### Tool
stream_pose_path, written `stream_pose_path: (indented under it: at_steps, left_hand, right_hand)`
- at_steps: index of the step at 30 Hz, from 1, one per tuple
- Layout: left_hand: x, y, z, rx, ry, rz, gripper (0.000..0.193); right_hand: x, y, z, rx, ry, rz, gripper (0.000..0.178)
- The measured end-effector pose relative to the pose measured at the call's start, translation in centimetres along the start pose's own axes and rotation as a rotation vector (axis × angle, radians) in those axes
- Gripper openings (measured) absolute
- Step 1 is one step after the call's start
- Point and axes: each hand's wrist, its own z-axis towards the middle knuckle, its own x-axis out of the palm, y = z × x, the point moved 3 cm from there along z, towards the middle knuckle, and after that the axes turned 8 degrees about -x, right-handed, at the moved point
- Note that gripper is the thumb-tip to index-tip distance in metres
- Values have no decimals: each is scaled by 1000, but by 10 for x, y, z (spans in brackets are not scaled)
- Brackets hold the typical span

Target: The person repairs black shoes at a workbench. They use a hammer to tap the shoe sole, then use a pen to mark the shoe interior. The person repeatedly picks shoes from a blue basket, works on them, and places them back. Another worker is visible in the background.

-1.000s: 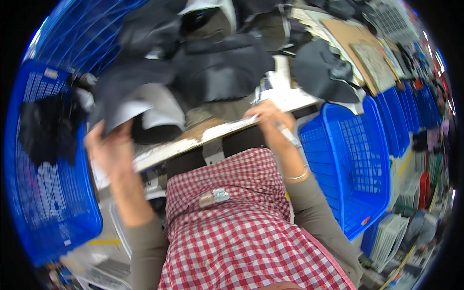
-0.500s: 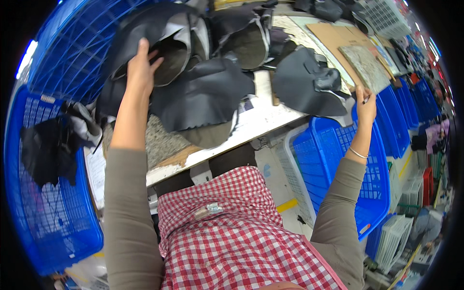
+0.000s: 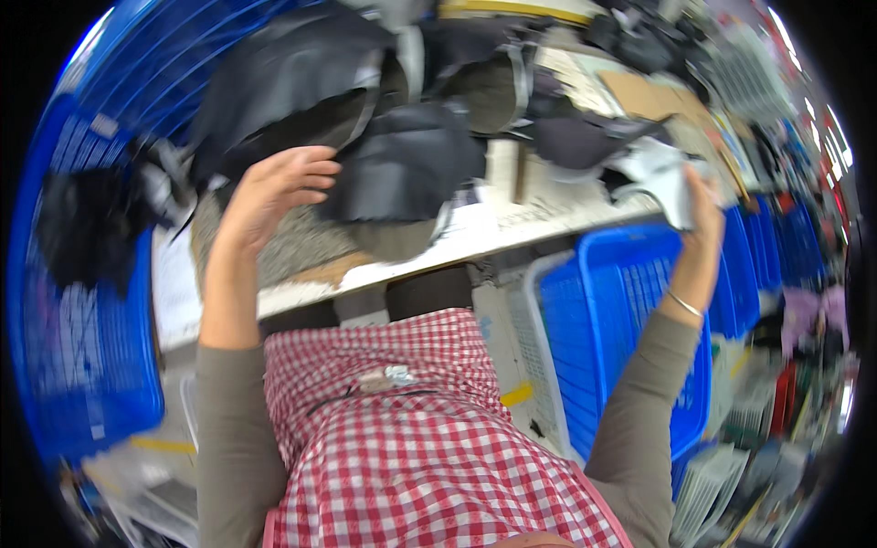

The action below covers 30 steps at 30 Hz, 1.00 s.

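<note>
My left hand (image 3: 277,194) is held over the near left of the table, its fingers stretched out and nothing in them. Just beyond its fingertips lie black leather pieces: a large curved one (image 3: 292,68) at the far left and a folded one (image 3: 402,160) with its greyish backing showing at the lower edge. At the right, my right hand (image 3: 703,208) grips a black leather piece by its pale lining (image 3: 660,173). The piece's dark part (image 3: 580,140) reaches left over the table. Motion blurs the right fingers, and whether they also hold something small is hidden.
A white worktable (image 3: 475,233) with a rough grey board (image 3: 301,251) spans the front. Blue plastic baskets stand at the left (image 3: 82,365) and right (image 3: 630,274). Brown cardboard (image 3: 653,96) lies at the back right, with more dark pieces (image 3: 630,41) beyond.
My left hand has drawn back toward me, off the large leather piece. The leather piece at the right has been lifted and turned, and its pale lining now shows in my right hand.
</note>
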Motion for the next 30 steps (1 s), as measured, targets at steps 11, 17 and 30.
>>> stream_pose_path:
  at_steps: [11, 17, 30]
  left_hand:
    - [-137, 110, -101, -65, -738, 154, 33]
    - [-234, 109, -84, 189, -1057, 506, 53]
    - [-337, 40, -107, 294, -1579, 838, 34]
  right_hand:
    - [261, 63, -97, -641, 895, -1084, 28]
    - [266, 5, -150, -720, 841, -572, 22]
    - [296, 74, -236, -362, 866, 9, 79]
